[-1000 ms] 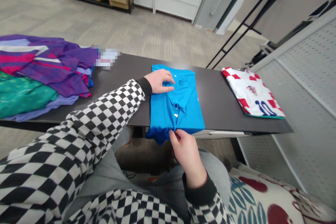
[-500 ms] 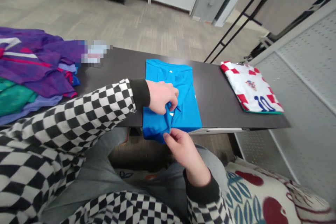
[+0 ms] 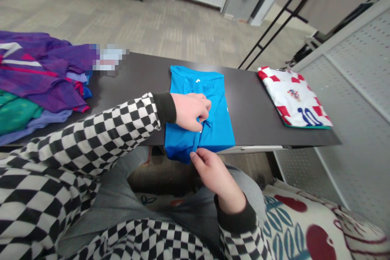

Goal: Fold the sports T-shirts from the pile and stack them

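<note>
A blue jersey (image 3: 217, 126) lies partly folded on the dark table, its collar end toward the far edge and its lower part hanging over the near edge. My left hand (image 3: 191, 109) rests over the jersey's middle, fingers curled and gripping a raised fold of cloth. At the hanging lower edge, my right hand (image 3: 213, 170) pinches the fabric between thumb and fingers. Small white marks show on the blue cloth, one near the collar and another beside my left hand.
A pile of purple, green and lilac jerseys (image 3: 39, 75) covers the table's left end. On the right lies a folded red-and-white checked jersey (image 3: 294, 95) numbered 10. Beyond it rises a perforated grey panel (image 3: 359, 73). A patterned cushion (image 3: 292, 215) sits at lower right.
My left hand has shifted slightly right and away from me, with the fold in its fingers. My right hand keeps its pinch at the lower edge. The view has tilted a little.
</note>
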A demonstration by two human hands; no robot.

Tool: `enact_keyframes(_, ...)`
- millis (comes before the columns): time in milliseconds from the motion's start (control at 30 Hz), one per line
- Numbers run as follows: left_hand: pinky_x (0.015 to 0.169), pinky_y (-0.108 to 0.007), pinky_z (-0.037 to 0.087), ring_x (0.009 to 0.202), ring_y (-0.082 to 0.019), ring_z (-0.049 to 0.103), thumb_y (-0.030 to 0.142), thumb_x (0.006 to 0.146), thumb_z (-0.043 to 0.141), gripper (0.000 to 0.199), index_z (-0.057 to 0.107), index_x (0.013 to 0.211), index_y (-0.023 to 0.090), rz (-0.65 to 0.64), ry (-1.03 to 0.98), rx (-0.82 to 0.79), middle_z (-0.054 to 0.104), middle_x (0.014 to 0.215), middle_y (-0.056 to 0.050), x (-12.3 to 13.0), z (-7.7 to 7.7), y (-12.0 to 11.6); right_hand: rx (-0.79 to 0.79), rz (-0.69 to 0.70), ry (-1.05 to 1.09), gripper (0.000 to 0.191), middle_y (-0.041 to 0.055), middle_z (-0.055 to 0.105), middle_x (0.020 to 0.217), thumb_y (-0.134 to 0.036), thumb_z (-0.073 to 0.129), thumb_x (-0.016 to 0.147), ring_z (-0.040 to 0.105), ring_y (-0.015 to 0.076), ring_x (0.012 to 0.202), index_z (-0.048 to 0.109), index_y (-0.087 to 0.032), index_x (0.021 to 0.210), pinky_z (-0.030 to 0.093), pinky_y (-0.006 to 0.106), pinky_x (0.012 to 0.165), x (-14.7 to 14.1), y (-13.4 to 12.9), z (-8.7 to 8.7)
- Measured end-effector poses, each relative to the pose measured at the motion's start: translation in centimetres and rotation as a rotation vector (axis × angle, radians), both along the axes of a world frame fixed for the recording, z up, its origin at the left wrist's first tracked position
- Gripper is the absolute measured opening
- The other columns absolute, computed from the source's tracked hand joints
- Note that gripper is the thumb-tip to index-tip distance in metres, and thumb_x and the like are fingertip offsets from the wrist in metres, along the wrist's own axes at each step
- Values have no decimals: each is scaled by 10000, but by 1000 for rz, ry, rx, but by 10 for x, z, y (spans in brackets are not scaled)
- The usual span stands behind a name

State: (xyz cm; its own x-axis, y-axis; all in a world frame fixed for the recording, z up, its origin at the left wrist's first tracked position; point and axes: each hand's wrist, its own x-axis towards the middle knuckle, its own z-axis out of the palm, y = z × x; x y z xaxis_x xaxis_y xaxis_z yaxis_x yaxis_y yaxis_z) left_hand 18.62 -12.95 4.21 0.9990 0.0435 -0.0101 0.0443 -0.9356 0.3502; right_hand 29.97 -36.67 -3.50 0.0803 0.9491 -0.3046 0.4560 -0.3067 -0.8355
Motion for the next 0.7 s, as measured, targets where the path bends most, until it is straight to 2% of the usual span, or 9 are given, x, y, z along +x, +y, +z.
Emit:
enact_keyframes(233, 1033, -418, 480, 1159, -310, 606, 290, 825, 738, 85, 743, 788, 214, -21, -45, -42, 721, 1184, -94, -2, -3, 6, 15, -10, 1, 430, -40, 517, 679, -521, 549, 1107, 492, 156, 658, 497, -250, 776, 355, 284, 628, 2, -5, 6)
enact_keyframes(367, 1042, -428, 483, 1170, -318, 608, 259, 786, 748, 71, 765, 842, 218, 4, -9, -5, 711, 1217, -97, 0, -10, 5, -5, -20, -128, 382, -16, 598, 672, -450, 570, 1099, 554, 170, 656, 565, -244, 777, 345, 293, 623, 4, -3, 1)
enact_keyframes(500, 1093, -421, 480, 1203, -308, 607, 255, 811, 751, 78, 781, 874, 223, -5, 17, 3, 707, 1263, -88, 0, -12, 4, -8, 10, -229, 347, 16, 698, 737, -382, 569, 1115, 604, 179, 682, 661, -233, 815, 344, 304, 651, 5, 0, -6)
enact_keyframes(700, 1141, -427, 488, 1261, -313, 614, 270, 845, 760, 152, 818, 984, 245, -29, 36, 26, 709, 1325, -85, -7, -8, 3, -17, 22, -278, 373, 15, 707, 733, -338, 588, 1122, 570, 172, 667, 661, -229, 772, 323, 314, 655, 2, 2, -7)
